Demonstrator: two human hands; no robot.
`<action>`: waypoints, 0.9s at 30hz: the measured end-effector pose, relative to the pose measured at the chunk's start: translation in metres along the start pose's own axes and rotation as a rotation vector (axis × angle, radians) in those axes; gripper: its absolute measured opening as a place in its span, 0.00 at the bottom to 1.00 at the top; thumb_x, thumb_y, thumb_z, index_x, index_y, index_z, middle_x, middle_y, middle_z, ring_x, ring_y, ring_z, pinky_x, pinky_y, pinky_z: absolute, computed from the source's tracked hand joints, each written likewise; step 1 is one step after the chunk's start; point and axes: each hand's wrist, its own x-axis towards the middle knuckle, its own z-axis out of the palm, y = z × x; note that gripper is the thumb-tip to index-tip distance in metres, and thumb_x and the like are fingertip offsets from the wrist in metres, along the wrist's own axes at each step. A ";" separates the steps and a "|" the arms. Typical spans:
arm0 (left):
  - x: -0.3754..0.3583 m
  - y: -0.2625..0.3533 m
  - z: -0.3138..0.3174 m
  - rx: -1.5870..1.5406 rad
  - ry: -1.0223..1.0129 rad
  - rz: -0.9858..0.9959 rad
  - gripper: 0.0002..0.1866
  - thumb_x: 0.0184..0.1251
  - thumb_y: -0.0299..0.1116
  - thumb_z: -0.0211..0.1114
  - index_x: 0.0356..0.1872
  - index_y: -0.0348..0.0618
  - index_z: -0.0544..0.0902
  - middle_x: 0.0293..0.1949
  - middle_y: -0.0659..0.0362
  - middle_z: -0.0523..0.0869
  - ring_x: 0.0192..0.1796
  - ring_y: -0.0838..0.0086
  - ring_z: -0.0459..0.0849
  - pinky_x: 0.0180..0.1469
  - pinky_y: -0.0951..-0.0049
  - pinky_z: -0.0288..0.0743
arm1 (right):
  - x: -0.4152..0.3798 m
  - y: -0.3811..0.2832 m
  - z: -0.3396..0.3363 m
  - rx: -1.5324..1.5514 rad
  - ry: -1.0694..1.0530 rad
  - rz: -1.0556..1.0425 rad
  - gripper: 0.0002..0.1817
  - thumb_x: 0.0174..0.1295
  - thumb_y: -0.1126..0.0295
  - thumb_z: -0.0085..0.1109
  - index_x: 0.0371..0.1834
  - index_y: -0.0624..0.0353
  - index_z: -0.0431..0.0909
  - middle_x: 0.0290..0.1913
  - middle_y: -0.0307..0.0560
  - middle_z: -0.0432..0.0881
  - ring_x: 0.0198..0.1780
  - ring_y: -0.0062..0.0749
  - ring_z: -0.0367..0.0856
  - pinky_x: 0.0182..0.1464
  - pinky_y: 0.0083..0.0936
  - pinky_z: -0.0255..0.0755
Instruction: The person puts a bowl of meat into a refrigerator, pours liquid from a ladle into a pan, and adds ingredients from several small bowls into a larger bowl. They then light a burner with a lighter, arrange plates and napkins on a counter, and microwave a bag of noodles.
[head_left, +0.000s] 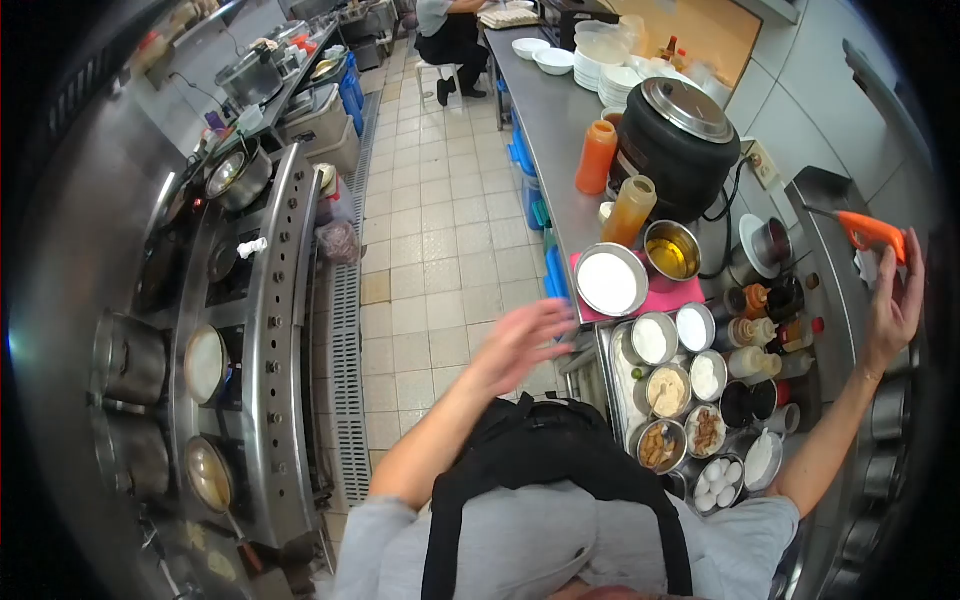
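A: Reaching out to the far side, the right hand [893, 305] is closing its fingers around the orange-handled tool [868, 231], which is sitting up on the steel shelf [835, 260] beside the wall. The thumb and fingertips are pinching the orange grip, while the thin metal stem is pointing away toward the wall.

B: And the other hand?

A: The left hand [520, 340] is hovering open and blurred over the tiled floor [430, 260], just off the edge of the counter [550, 130]. It is holding nothing, fingers spread.

B: How is that tool likely to handle?

A: I am judging it light and stiff, with a plastic grip that should not slip in a dry hand; the orange part looks like the place to hold, since the metal end is narrow. What kind of tool it is, I cannot tell.

B: What is lying around it?

A: Below the shelf, small steel bowls of seasonings [690, 385] are standing close together, with sauce bottles [765, 310] beside them. Further along, a black soup kettle [680, 150] is sitting near two orange squeeze bottles [597, 157]. Across the aisle, the stove range [255, 340] is carrying pots. Another person [450, 40] is sitting at the far end of the counter.
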 end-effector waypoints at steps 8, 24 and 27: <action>0.059 0.006 0.157 -0.413 -0.144 -0.389 0.42 0.73 0.69 0.46 0.69 0.39 0.67 0.62 0.46 0.77 0.67 0.58 0.75 0.67 0.53 0.70 | -0.061 -0.124 0.069 0.386 -0.278 -0.059 0.22 0.66 0.86 0.54 0.65 0.73 0.71 0.58 0.57 0.76 0.52 0.35 0.80 0.51 0.26 0.80; -0.189 0.010 -0.061 0.206 0.709 0.548 0.14 0.81 0.43 0.53 0.50 0.41 0.74 0.45 0.61 0.81 0.54 0.74 0.80 0.53 0.70 0.77 | -0.292 -0.278 0.270 1.143 -1.816 0.439 0.35 0.65 0.76 0.62 0.75 0.62 0.60 0.55 0.47 0.78 0.38 0.19 0.78 0.31 0.14 0.73; -0.272 0.010 -0.095 0.470 0.786 0.599 0.18 0.81 0.46 0.52 0.52 0.40 0.77 0.48 0.60 0.82 0.56 0.75 0.79 0.56 0.69 0.76 | -0.319 -0.342 0.285 1.089 -2.014 0.414 0.33 0.64 0.77 0.59 0.74 0.63 0.62 0.52 0.46 0.80 0.38 0.22 0.80 0.35 0.18 0.75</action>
